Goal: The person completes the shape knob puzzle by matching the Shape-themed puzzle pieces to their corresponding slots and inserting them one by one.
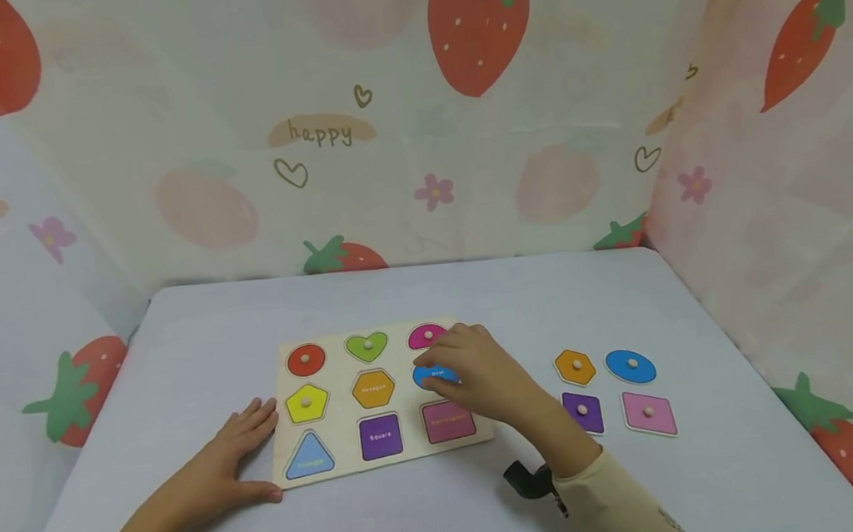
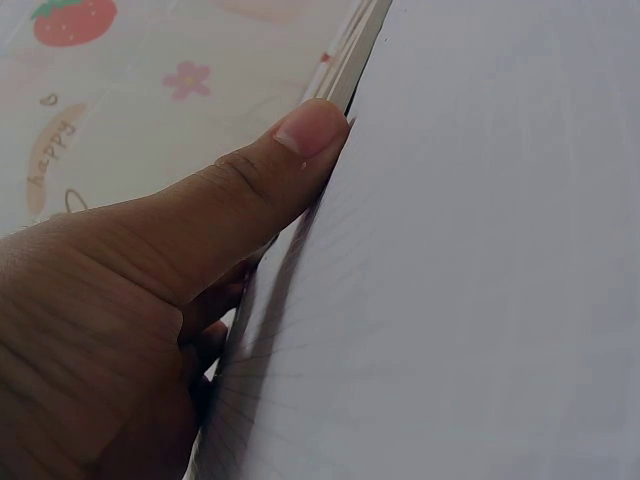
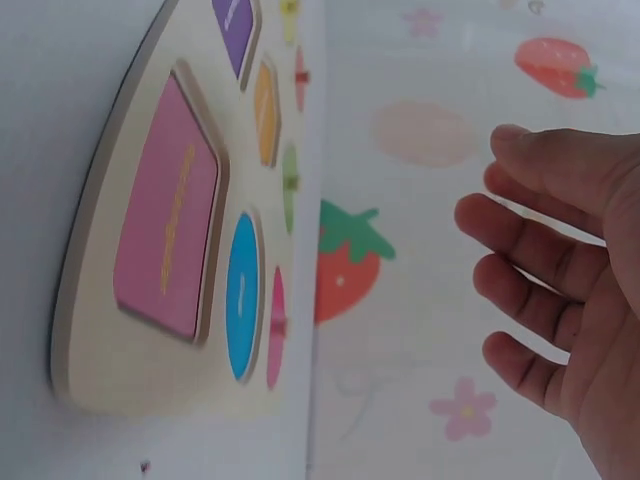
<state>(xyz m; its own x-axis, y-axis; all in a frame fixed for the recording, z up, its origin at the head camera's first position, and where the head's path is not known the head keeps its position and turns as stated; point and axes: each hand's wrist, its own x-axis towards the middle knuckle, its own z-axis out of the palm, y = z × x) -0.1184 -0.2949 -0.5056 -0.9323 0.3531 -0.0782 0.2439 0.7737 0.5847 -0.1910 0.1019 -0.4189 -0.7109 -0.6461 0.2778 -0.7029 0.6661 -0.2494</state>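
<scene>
A wooden shape puzzle board (image 1: 340,394) lies on the white table. My left hand (image 1: 224,466) rests at its left edge, fingers extended and spread; the thumb lies along the edge in the left wrist view. Over the board's right side hovers my right hand (image 1: 483,374), fingers loosely bent, nothing between them in the right wrist view. It partly covers the blue oval recess (image 1: 435,375). Knobbed pieces sit in the board: a red circle (image 1: 306,360), green heart (image 1: 367,347), magenta semicircle (image 1: 423,336) and yellow pentagon (image 1: 307,404). Printed labels show in the other recesses.
Right of the board lie loose knobbed pieces: an orange hexagon (image 1: 572,365), a blue oval (image 1: 631,366), a purple square (image 1: 584,414) and a pink parallelogram (image 1: 650,414). Strawberry-printed curtains (image 1: 401,134) border the table at the back and sides. A black device (image 1: 528,480) sits by the right wrist.
</scene>
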